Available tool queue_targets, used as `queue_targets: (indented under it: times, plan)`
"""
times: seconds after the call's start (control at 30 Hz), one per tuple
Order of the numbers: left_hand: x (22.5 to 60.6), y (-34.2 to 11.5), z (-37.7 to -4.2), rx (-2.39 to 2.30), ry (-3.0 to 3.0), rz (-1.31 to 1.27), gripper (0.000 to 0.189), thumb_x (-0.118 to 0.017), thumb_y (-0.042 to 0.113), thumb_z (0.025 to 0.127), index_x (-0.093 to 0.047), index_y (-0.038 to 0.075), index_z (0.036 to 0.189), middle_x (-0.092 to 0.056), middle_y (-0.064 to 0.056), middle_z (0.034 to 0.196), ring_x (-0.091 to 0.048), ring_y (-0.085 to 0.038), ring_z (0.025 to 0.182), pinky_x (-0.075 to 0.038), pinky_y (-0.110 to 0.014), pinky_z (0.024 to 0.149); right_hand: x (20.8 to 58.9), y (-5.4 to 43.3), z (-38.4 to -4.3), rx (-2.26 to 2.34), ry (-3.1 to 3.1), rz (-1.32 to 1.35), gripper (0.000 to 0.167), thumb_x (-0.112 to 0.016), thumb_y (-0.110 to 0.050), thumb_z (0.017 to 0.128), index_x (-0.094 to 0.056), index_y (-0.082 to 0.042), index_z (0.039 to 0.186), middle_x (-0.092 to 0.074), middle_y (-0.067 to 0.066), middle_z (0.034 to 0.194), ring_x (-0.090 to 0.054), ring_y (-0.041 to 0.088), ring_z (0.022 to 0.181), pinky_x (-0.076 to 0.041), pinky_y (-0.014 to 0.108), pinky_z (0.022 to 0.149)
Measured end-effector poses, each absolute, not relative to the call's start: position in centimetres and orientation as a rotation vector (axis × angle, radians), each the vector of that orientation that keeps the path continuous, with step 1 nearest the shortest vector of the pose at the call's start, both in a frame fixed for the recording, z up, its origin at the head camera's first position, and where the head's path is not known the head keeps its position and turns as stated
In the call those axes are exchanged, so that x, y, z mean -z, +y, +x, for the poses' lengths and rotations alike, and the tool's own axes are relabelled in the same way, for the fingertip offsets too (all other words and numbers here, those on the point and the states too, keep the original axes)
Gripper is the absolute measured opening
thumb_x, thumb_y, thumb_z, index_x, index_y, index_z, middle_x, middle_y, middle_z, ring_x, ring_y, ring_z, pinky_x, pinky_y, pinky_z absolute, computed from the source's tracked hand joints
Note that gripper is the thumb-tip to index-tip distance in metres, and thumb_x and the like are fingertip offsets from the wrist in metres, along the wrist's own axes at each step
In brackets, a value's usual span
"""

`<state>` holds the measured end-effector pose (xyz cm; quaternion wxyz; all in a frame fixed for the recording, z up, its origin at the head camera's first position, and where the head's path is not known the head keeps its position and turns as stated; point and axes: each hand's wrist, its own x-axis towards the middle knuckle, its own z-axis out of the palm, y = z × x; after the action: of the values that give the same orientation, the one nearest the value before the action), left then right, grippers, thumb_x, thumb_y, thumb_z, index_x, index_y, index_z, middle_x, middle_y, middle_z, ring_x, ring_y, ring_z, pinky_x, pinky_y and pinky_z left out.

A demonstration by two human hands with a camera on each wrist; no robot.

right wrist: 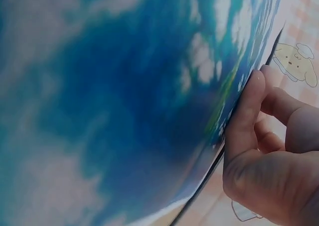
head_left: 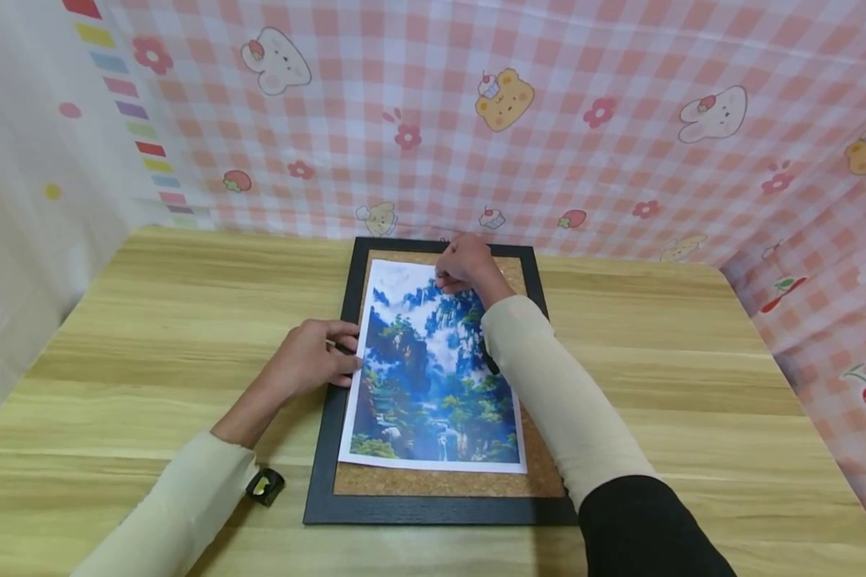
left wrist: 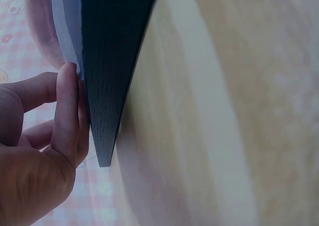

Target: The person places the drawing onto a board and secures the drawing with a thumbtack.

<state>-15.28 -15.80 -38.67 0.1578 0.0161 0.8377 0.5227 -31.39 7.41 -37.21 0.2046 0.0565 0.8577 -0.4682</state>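
Observation:
A printed landscape picture with a white border lies on a cork board with a black frame. My left hand is at the picture's left edge, fingers spread with the tips touching the paper and frame. In the left wrist view, a fingertip meets the paper's edge just above the black frame. My right hand bends over the picture's top edge. Its thumb and finger come together there in the right wrist view; I cannot tell what they pinch.
The board lies on a wood-grain table, its far end close to a pink checked cloth printed with cartoon animals. A small black wrist camera sits beside the left sleeve. The right forearm, in a pale sleeve, crosses over the board's right side.

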Motion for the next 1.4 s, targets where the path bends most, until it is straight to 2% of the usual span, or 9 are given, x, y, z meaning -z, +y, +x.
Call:
queue_targets:
  times: [0.3, 0.87, 1.2, 1.4]
  plan:
    - [38.8, -15.8, -15.4, -1.49, 2.388, 0.031, 0.05, -0.069, -0.004, 0.093, -0.053, -0.009, 0.14, -0.061, -0.021, 0.112, -0.069, -0.02, 0.078, -0.062, -0.033, 0.066, 37.1, 7.0, -31.5, 1.202, 2.463, 0.089, 0.016, -0.064, 0.0, 0.095, -0.063, 0.0, 0.078, -0.069, 0.015, 0.079, -0.068, 0.019, 0.062, -0.061, 0.033, 0.063]
    - [38.5, -16.4, -15.4, -1.468, 2.385, 0.062, 0.05, -0.069, -0.003, 0.093, -0.053, -0.009, 0.14, -0.06, -0.021, 0.111, -0.069, -0.021, 0.08, -0.062, -0.033, 0.067, 36.9, 7.0, -31.4, 1.236, 2.404, 0.034, 0.017, -0.06, -0.002, 0.099, -0.066, 0.005, 0.085, -0.068, 0.015, 0.086, -0.069, 0.019, 0.068, -0.062, 0.033, 0.066]
    - [38.2, -16.3, -15.8, -1.424, 2.411, 0.118, 0.048, -0.069, -0.002, 0.093, -0.054, -0.011, 0.138, -0.063, -0.02, 0.107, -0.069, -0.02, 0.079, -0.062, -0.032, 0.067, 36.4, 8.2, -30.7, 1.248, 2.442, 0.026, 0.009, -0.062, -0.006, 0.101, -0.067, 0.002, 0.103, -0.067, 0.017, 0.102, -0.071, 0.023, 0.08, -0.062, 0.034, 0.07]
    - [37.9, -17.0, -15.9, -1.411, 2.451, 0.13, 0.05, -0.067, -0.002, 0.094, -0.051, -0.013, 0.14, -0.065, -0.021, 0.109, -0.071, -0.02, 0.077, -0.062, -0.032, 0.067, 36.4, 8.3, -30.2, 1.299, 2.457, 0.031, 0.009, -0.062, -0.006, 0.101, -0.066, 0.0, 0.105, -0.068, 0.016, 0.105, -0.072, 0.026, 0.084, -0.062, 0.034, 0.069]
